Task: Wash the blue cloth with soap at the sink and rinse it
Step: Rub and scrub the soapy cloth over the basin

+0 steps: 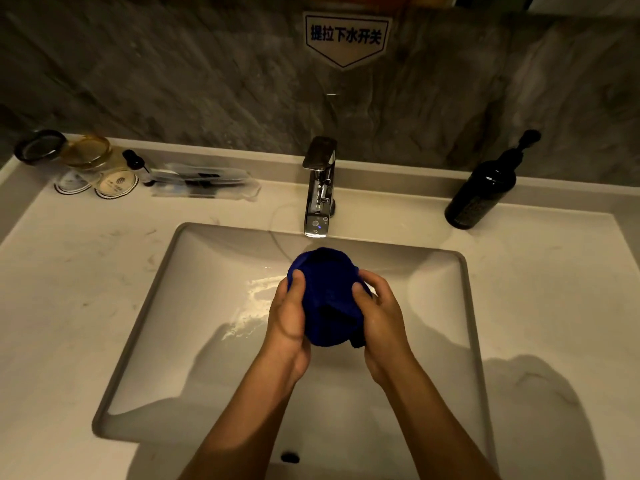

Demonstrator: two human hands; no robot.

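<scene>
Grey marbled wall panels rise behind a pale stone desk (69, 271) with a rectangular sink (194, 341) sunk into it. On the wall, a pentagon-shaped sign (346, 38) reads 提拉下水开关 in dark characters. A chrome faucet (320, 188) stands at the back rim of the sink, its spout aimed toward the basin.

Just below the spout, over the middle of the sink, the blue cloth (327, 296) is bunched into a lump held between both hands. Its long axis runs roughly from the faucet toward the person, the rounded end pointing at the spout and a loose corner hanging at the near end. The left hand (289, 323) clasps its left side, thumb pressed on top; the right hand (381, 320) clasps the right side, its fingers (360, 292) curled narrowly around the fabric.

A dark pump bottle (481, 192) stands on the desk right of the faucet; its label is too dim to read. At the back left are glass jars (86, 154) and round coasters (116, 183) with small, unreadable print, plus clear-wrapped packets (204, 183). Wet streaks glisten on the basin floor.
</scene>
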